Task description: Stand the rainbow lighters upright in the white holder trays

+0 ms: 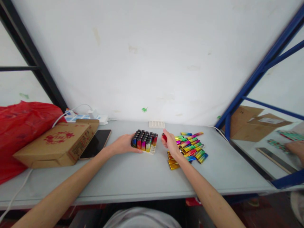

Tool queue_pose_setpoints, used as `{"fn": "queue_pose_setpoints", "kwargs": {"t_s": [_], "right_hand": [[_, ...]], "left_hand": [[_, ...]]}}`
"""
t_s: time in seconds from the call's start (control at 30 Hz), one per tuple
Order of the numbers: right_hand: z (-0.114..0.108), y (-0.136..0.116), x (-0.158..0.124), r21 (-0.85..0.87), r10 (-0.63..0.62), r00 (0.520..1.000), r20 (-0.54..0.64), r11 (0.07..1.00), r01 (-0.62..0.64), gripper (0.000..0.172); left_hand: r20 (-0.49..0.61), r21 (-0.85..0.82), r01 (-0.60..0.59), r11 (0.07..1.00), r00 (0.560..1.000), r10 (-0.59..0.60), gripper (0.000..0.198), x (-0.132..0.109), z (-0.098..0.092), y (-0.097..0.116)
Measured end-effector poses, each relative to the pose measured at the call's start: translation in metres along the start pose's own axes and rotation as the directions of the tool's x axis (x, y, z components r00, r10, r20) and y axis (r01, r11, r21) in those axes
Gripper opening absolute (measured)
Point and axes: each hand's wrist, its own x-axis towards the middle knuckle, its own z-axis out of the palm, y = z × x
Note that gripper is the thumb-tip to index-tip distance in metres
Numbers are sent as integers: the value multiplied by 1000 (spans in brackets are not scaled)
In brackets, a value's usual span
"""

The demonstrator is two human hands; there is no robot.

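The left hand gripped a white tray of upright, shiny lighters. The right hand, between tray and heap, was closed on a small red lighter (mostly hidden by fingers). The heap of slim, metallic, rainbow-coloured pieces lay on the smooth grey table. Around were a stiff cardboard box, a wrinkled red bag, a stained white wall and a blue frame.

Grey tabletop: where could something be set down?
Bare: the stretch nearer the wearer than the lighter tray, between left forearm and right forearm; also right of the loose metallic lighters, toward the blue frame. Crowded: the left end, with red plastic bag, cardboard box and smartphone.
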Motion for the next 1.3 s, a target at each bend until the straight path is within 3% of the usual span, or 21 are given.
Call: {"fn": "queue_pose_setpoints", "kwargs": {"t_s": [0.13, 0.5, 0.67, 0.83, 1.03, 1.3], "right_hand": [[4, -3, -1, 56, 45, 998, -47, 998, -42, 53], [-7, -13, -4, 5, -124, 992, 38, 992, 124, 64], [-22, -28, -13, -114, -271, 931, 243, 945, 305, 41], [-20, -30, -14, -352, -412, 871, 267, 800, 486, 35], [-19, -21, -12, -452, -333, 900, 282, 781, 431, 25], [-24, -21, -14, -528, -239, 874, 424, 718, 453, 22]], "left_hand": [[13, -38, 14, 999, 1000, -13, 83, -1, -1, 2], [1, -67, -28, 997, 1000, 28, 83, 0, -1, 0], [-12, -59, -15, 998, 1000, 14, 82, -2, -1, 1], [-10, -43, -2, 999, 1000, 2, 81, -2, -2, 3], [-4, -21, 18, 1000, 1000, -18, 83, -1, -1, 3], [4, -34, 2, 999, 1000, -1, 90, 1, 0, 0]]}}
